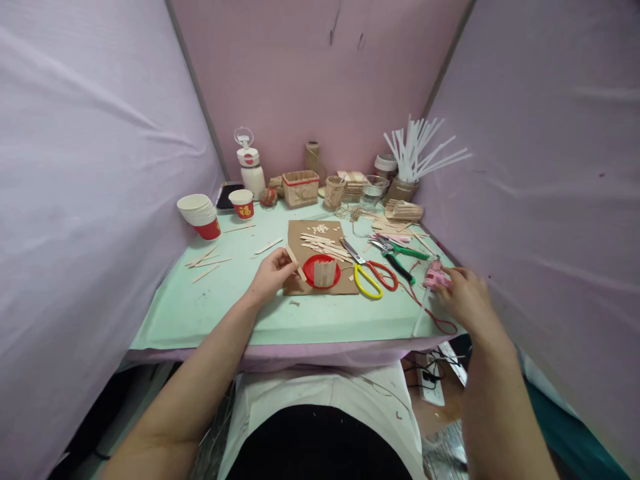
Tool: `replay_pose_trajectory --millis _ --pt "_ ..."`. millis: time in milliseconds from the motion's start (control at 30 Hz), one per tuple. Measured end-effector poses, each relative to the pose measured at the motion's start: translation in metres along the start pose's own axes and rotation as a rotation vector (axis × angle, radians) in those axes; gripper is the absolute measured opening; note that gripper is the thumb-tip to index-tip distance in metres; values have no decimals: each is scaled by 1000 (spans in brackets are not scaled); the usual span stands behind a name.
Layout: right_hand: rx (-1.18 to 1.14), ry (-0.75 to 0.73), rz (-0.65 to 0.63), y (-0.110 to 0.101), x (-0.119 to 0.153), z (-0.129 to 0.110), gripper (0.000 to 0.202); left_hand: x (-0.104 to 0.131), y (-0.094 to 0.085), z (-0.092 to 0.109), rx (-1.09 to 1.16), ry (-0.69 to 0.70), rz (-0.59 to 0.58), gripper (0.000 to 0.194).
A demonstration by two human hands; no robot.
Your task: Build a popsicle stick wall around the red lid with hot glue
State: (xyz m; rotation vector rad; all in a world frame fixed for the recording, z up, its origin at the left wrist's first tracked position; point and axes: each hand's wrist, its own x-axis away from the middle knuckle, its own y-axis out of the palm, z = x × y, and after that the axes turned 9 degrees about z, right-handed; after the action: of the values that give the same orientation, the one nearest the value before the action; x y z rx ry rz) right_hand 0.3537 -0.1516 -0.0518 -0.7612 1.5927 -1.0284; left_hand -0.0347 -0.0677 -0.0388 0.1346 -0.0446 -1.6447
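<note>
My left hand (273, 272) pinches a wooden craft stick (295, 261) at the left edge of a brown cardboard sheet (300, 230). Just right of it sits a red lid (309, 272) with a small fence of upright sticks (325, 272) on it. My right hand (463, 297) rests at the table's right edge, fingers closed on a pink glue gun (435, 275) whose red cord (440, 325) loops on the table. A pile of loose sticks (323, 247) lies on the cardboard.
Yellow-and-red scissors (370, 275) and green pliers (400, 255) lie between my hands. Paper cups (200, 215), a white bottle (250, 170), a twine-wrapped box (301, 188), a jar of white sticks (407, 180) line the back. Fabric walls enclose the green table (200, 307).
</note>
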Motion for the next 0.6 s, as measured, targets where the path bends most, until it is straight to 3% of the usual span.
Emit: replay_pose_trajectory --millis 100,233,433,600 --pt "-128 -102 -122 -10 -2 -56 39 1 1 3 33 -8 51 30" --pt "-144 -146 -258 -3 -13 -113 30 13 1 9 185 -56 244 29" --pt "-102 -59 -397 11 -28 -128 30 43 7 17 456 -131 366 31" --pt "-111 15 -445 1 -29 -128 27 59 17 21 567 -178 406 29"
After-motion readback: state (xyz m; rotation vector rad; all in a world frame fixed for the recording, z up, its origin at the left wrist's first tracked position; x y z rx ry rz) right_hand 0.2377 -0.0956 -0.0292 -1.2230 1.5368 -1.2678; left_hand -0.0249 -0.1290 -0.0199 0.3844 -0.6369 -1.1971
